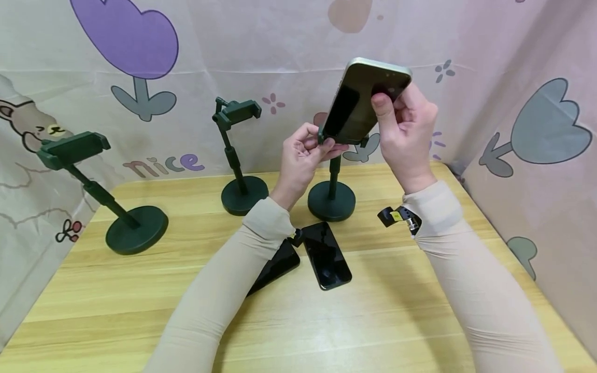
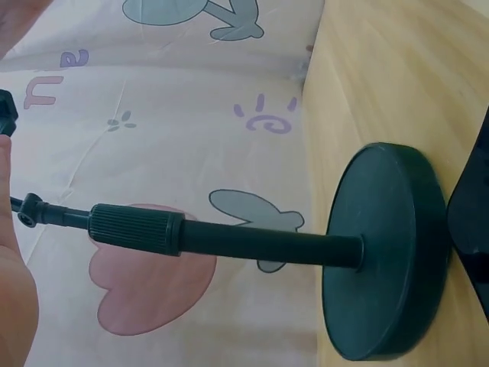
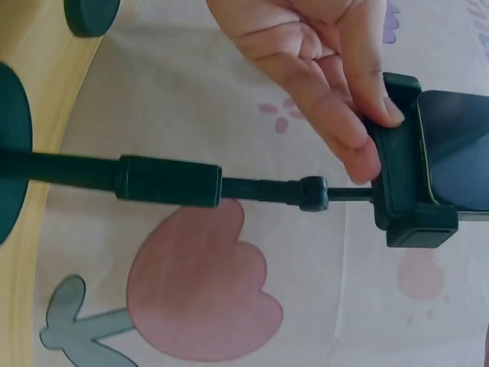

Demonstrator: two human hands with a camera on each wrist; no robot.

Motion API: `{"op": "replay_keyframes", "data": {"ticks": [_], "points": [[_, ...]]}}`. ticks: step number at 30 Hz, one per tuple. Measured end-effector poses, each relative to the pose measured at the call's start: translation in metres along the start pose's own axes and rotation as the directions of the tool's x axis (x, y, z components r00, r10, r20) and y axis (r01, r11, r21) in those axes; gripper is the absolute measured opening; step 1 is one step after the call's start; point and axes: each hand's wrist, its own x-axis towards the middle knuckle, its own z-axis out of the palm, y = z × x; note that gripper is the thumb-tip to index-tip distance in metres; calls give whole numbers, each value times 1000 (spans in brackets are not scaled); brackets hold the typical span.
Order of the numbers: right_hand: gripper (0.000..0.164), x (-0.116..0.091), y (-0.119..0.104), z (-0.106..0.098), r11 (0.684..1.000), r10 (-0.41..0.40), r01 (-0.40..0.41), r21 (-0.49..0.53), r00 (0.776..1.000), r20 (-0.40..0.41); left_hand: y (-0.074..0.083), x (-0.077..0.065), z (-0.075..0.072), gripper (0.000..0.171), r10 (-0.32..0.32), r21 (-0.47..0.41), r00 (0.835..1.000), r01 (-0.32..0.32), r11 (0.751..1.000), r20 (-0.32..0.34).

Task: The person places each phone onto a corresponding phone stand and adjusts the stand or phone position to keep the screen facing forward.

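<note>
Up at its far end, a dark-screened smartphone (image 1: pixel 356 98) with a pale green edge is gripped by my right hand (image 1: pixel 408 137), thumb across the screen and fingers behind. The phone's lower end sits at the clamp (image 3: pixel 397 172) of a dark green phone stand (image 1: pixel 332 202). My left hand (image 1: pixel 300 160) pinches that clamp at one side, thumb in front, as the right wrist view shows. In the left wrist view the stand's pole (image 2: pixel 260 245) and round base (image 2: pixel 382 252) stand beside a black phone's edge.
Two more green phone stands, one in the middle (image 1: pixel 243 194) and one at left (image 1: pixel 135 228), have nothing in their clamps. A black phone (image 1: pixel 326 256) lies on the wooden table (image 1: pixel 163 290); another (image 1: pixel 280 264) is partly under my left sleeve. A patterned cloth hangs behind.
</note>
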Motion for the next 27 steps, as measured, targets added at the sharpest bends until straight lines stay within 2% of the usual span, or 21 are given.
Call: {"op": "replay_keyframes", "data": {"ticks": [6, 14, 20, 27], "points": [[26, -2, 2, -4, 1000, -16, 17, -23, 999, 43, 0, 2, 1, 13, -5, 18, 1000, 5, 1000, 1], [16, 3, 5, -3, 996, -33, 36, -75, 998, 49, 0, 1, -3, 21, -71, 34, 997, 71, 997, 0], [14, 5, 8, -5, 995, -24, 29, -91, 998, 59, -6, 2, -4, 26, -53, 83, 999, 52, 995, 6], [14, 5, 14, -9, 988, -33, 52, -144, 991, 129, -9, 3, -6, 23, -76, 69, 997, 77, 995, -12]]}}
